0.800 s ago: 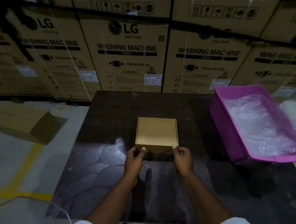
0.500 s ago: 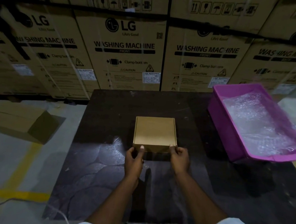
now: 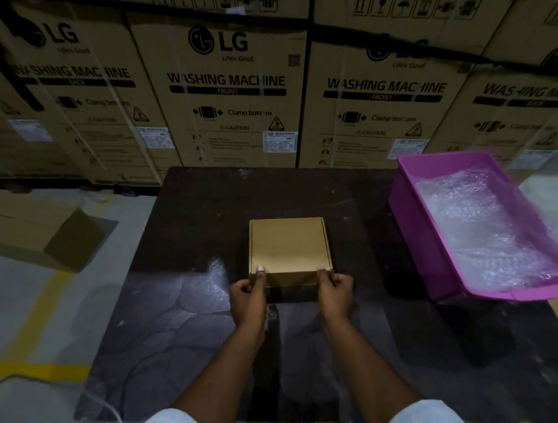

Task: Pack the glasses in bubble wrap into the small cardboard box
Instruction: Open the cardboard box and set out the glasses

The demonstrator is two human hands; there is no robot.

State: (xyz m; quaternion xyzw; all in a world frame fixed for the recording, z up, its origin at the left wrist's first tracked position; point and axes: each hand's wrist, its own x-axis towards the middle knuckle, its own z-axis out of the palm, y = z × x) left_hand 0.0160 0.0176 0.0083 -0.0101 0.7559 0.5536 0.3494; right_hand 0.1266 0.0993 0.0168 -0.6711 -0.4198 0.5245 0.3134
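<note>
We judge the step to be opening the small, square, brown cardboard box [image 3: 289,248], which lies shut at the middle of the dark table [image 3: 192,305]. Our left hand [image 3: 248,297] and right hand [image 3: 336,295] pinch its near lid edge, fingers curled. Next, we expect, the lid must lift. The wrapped glasses presumably lie amid bubble wrap in the pink plastic tub [image 3: 416,232], well apart.

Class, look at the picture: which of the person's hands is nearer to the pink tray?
Right. The right hand grips the small cardboard box's near right corner, toward the pink tray; the left hand holds the near left corner, farther away.
</note>
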